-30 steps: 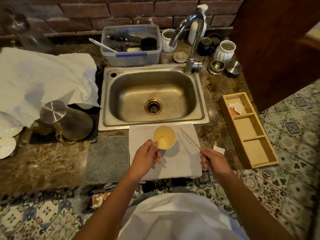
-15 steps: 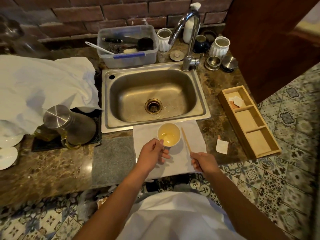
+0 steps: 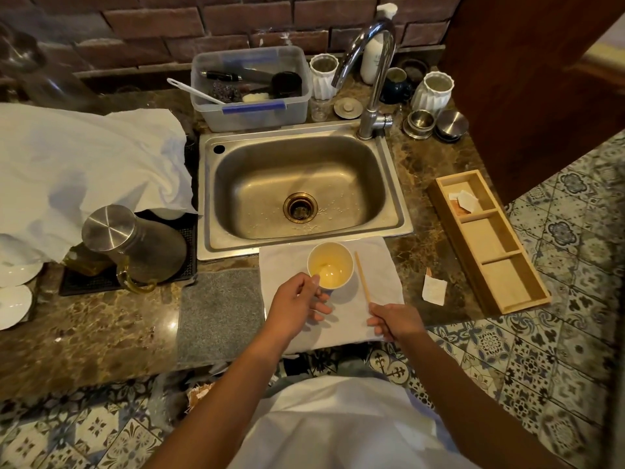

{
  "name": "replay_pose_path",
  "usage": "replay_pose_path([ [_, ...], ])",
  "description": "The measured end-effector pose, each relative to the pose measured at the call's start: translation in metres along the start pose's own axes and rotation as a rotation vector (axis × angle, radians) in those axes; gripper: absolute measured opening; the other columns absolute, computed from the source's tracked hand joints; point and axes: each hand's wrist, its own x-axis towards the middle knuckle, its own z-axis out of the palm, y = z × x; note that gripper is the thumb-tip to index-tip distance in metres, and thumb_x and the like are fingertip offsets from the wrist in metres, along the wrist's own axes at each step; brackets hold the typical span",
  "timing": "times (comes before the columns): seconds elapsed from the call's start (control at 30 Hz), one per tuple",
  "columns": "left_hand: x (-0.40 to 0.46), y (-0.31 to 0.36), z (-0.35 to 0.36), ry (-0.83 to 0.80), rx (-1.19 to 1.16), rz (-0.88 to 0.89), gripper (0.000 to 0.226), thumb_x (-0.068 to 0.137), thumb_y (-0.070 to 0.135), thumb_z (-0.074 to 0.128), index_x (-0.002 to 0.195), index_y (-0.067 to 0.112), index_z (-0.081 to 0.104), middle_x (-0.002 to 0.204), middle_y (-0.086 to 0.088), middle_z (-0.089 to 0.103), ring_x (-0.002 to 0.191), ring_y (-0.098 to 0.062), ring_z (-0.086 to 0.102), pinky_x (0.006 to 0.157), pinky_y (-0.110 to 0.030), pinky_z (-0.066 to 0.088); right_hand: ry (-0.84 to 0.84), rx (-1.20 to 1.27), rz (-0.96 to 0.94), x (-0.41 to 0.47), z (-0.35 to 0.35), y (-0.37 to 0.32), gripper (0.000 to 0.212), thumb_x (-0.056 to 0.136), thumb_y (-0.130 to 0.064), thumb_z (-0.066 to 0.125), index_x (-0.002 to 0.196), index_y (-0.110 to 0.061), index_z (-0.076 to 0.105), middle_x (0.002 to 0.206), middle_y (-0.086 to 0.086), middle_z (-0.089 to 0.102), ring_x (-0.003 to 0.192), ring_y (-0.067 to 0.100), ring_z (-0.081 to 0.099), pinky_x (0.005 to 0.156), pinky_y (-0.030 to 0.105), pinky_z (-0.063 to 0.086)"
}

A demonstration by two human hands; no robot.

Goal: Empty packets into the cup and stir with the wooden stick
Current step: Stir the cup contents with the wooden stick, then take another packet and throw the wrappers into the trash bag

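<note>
A small white cup (image 3: 330,269) with pale yellow liquid stands on a white cloth (image 3: 375,265) in front of the sink. My left hand (image 3: 297,304) holds the cup at its near left rim. My right hand (image 3: 394,321) pinches the near end of the wooden stick (image 3: 362,277), which points away to the right of the cup, outside it. A torn white packet (image 3: 434,290) lies on the counter to the right of the cloth. More packets (image 3: 464,202) sit in the far compartment of a wooden tray (image 3: 507,289).
The steel sink (image 3: 297,191) with its tap (image 3: 372,82) lies just behind the cup. A grey mat (image 3: 220,309) lies left of the cloth, a steel-lidded jug (image 3: 135,245) further left. A plastic tub (image 3: 250,89), jars and tins line the brick wall.
My right hand has swung the stick from a slant at the right to almost upright beside the cup. The torn packet now lies alone on the counter. My left hand stays on the cup.
</note>
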Motion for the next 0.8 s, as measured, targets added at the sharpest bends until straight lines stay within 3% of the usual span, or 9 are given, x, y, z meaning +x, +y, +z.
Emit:
replay_pose_path([
  [0.27,-0.004,0.001,0.002,0.070,-0.062,-0.013,0.034,0.099,0.033,0.062,0.085,0.003,0.070,0.085,-0.026,0.074,0.066,-0.033,0.069,0.069,-0.052,0.053,0.021,-0.166,0.010,0.014,-0.001,-0.002,0.028,0.093,-0.030,0.071,0.083,-0.004,0.070,0.071,0.010,0.076,0.044,0.013,0.058,0.040,0.020,0.043],
  [0.47,-0.019,0.006,0.011,0.098,0.006,-0.056,0.052,0.101,0.046,0.053,0.085,0.001,0.074,0.078,-0.023,0.075,0.061,-0.032,0.067,0.060,-0.046,0.053,0.004,-0.149,-0.019,0.008,-0.008,-0.003,0.026,0.095,-0.026,0.070,0.080,-0.004,0.068,0.066,0.010,0.072,0.043,0.014,0.057,0.042,0.022,0.045],
  [0.63,-0.027,0.011,0.041,-0.054,0.189,0.040,0.022,0.102,0.023,0.055,0.092,0.018,0.074,0.081,-0.009,0.075,0.059,-0.022,0.063,0.054,-0.035,0.050,0.136,0.025,-0.233,-0.011,-0.051,0.005,0.025,0.096,-0.022,0.067,0.083,0.000,0.069,0.068,0.012,0.069,0.053,0.020,0.055,0.052,0.030,0.044],
  [0.8,0.004,0.020,0.093,-0.146,0.361,0.126,0.015,0.102,0.015,0.054,0.106,0.021,0.067,0.088,-0.009,0.074,0.061,-0.018,0.064,0.050,-0.021,0.048,0.353,-0.027,-0.259,-0.003,-0.097,-0.003,0.009,0.091,-0.024,0.070,0.093,-0.015,0.071,0.074,0.004,0.075,0.059,0.018,0.063,0.054,0.030,0.050],
])
